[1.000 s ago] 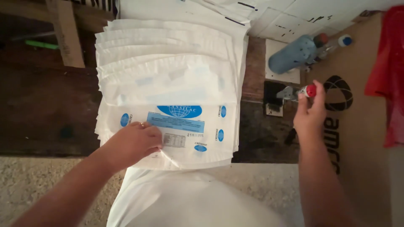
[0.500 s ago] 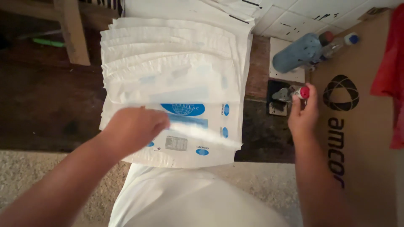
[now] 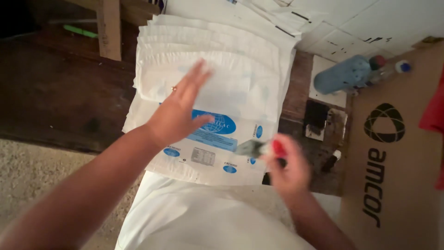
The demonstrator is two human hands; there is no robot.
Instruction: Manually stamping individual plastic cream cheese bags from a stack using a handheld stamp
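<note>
Now, left hand (image 3: 178, 115): I am spreading it flat and open, just over the white bags (image 3: 217, 92).
Right hand (image 3: 289, 169): I am squeezing a red-tipped stamp (image 3: 266, 148), just beside the top bag's (image 3: 208, 148) corner.
Done so far: the top bag is showing no fresh mark yet.

A dark wooden table (image 3: 60, 97) carries a fanned stack of white bags (image 3: 240, 65) in the middle and a cardboard box (image 3: 393, 153) at right.
</note>
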